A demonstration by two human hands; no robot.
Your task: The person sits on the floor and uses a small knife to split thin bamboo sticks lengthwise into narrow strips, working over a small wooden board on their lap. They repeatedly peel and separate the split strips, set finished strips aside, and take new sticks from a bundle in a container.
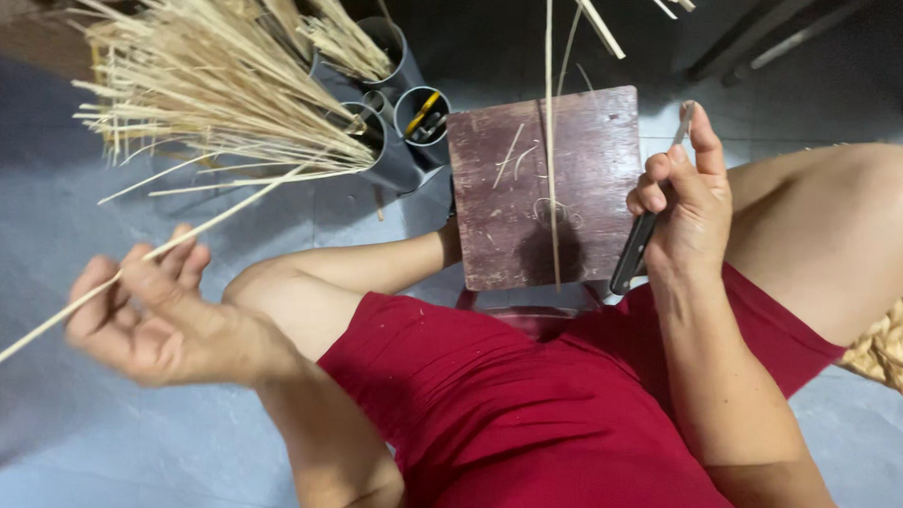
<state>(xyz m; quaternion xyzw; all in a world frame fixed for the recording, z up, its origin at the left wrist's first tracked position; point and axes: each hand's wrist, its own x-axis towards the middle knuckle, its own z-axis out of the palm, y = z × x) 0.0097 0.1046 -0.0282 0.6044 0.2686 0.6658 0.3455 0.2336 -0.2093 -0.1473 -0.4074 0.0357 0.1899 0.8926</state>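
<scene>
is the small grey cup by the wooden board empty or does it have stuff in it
Not empty: the small grey cup holds a yellow-handled tool and dark items, beside the wooden board.

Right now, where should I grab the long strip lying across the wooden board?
Take the strip at its near end, where it overhangs the board's front edge, coming from the lap side. It lies flat on the wood, so only the overhang lets fingers get under. The right hand holds a knife.
</scene>
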